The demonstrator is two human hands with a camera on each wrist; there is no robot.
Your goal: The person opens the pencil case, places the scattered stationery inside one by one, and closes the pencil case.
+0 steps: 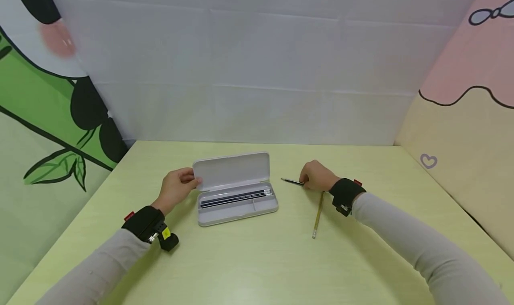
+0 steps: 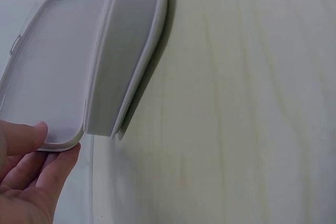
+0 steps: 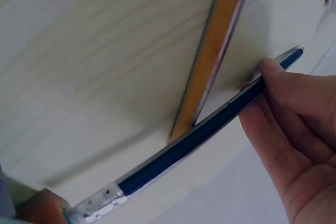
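Observation:
A white pencil case stands with its lid raised; dark pencils lie in its long compartment. My left hand pinches the lid's left end between thumb and fingers, which the left wrist view shows on the lid corner. To the right of the case, my right hand holds a dark blue pencil between thumb and fingers, its tip toward the case. The pencil's silver ferrule shows in the right wrist view. Beneath the right hand a yellow pencil lies on the table, eraser end toward me.
The pale wooden table meets a white cloth wall at the back. Printed panels stand along both sides. A small divider splits the right end of the case's front compartment.

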